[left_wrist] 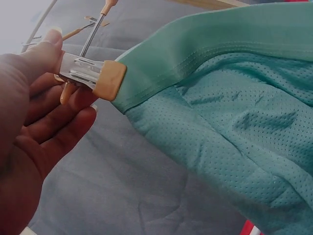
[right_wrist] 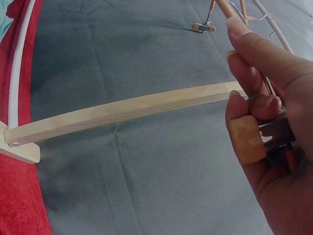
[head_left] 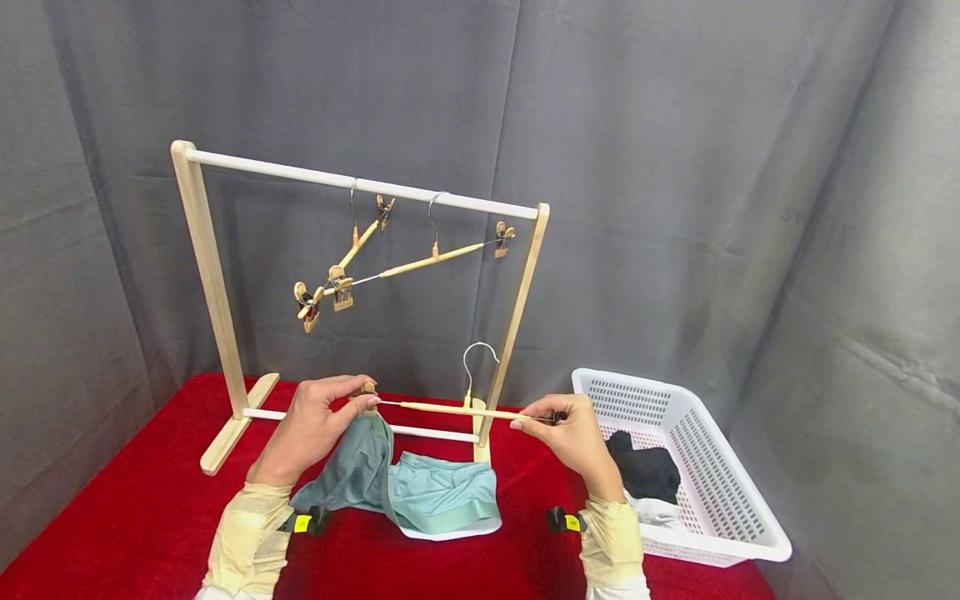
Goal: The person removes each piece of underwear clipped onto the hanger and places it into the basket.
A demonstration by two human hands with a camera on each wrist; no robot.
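Note:
A clip hanger point(head_left: 457, 409) is held level between both hands in the head view, its wire hook pointing up. My left hand point(head_left: 318, 423) pinches the hanger's left clip point(left_wrist: 88, 76). The clip's wooden jaws sit on the waistband corner of teal mesh underpants point(head_left: 442, 492), which droop from it onto the red cloth. With thumb and fingers, my right hand point(head_left: 573, 433) grips the right end of the hanger bar. The right clip point(right_wrist: 248, 139) lies against that palm, with no cloth in it.
Behind the hands stands a wooden rack point(head_left: 206, 275) with a white top rail point(head_left: 292, 172). Two clip hangers point(head_left: 431, 262) hang from it. At the right, a white basket point(head_left: 738, 492) holds a black garment point(head_left: 648, 473) and a white one point(head_left: 654, 512). Red cloth point(head_left: 112, 492) covers the table.

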